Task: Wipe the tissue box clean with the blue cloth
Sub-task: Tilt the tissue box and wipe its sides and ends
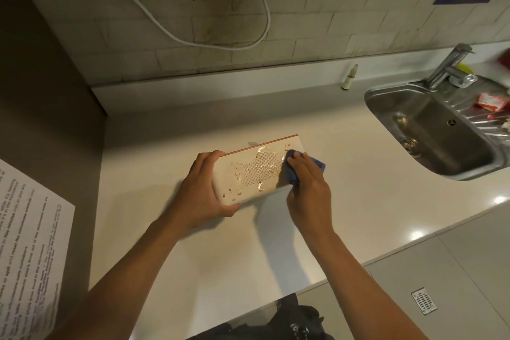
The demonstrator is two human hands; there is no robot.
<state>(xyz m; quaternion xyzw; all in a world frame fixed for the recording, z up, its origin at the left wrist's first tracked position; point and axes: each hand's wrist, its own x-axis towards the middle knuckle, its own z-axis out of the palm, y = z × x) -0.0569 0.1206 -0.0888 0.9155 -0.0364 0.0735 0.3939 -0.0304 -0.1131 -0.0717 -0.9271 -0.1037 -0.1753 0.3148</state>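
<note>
A cream tissue box (249, 174) with a thin wooden edge is tipped up on the white counter, its broad face toward me. That face has a perforated patch and is smeared with brownish crumbs and a wet streak. My left hand (205, 190) grips the box's left end, thumb under the near edge and fingers over the far edge. My right hand (307, 188) presses a bunched blue cloth (296, 167) against the box's right end; my fingers cover most of the cloth.
A steel sink (433, 130) with a tap (452, 66) lies at the right, red packets on its drainer. A small bottle (350, 77) stands by the wall. A printed sheet (27, 243) hangs on the left. A white cable loops down the tiled wall.
</note>
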